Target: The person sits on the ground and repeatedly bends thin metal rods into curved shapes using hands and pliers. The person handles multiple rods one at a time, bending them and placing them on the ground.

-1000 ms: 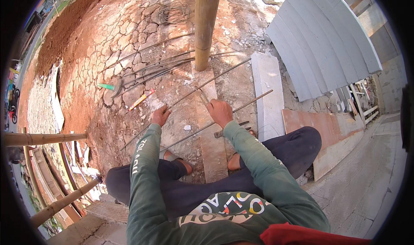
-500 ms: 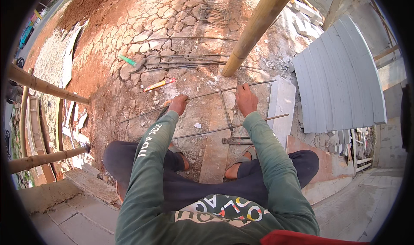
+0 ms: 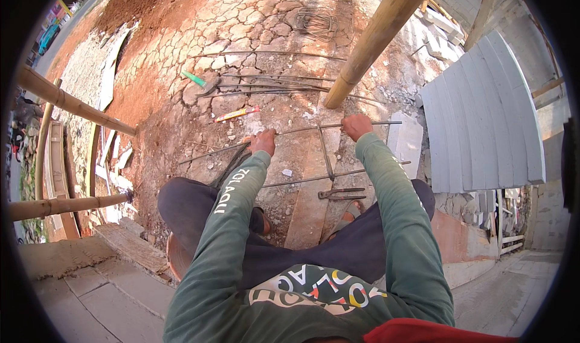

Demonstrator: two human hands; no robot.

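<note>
My left hand is closed around a long thin steel rod, left of its middle. Toward the rod's right end, my right hand grips it too. A narrow bent-wire stirrup spans between this rod and a second steel rod nearer me. Just below the second rod lies a pair of pincers with dark handles. Beside my left forearm is a bundle of dark wire, partly hidden by the arm and knee.
Several more rods lie beyond my hands, near a green-handled tool and a yellow-red packet. Wire stirrups are piled farther off. A bamboo post rises ahead right; a grey ridged panel stands at right.
The view has shifted, so the scene sits farther right. My right hand has slid a little along the rod toward its right end, and the rod now bows slightly. Both hands keep their grip.
</note>
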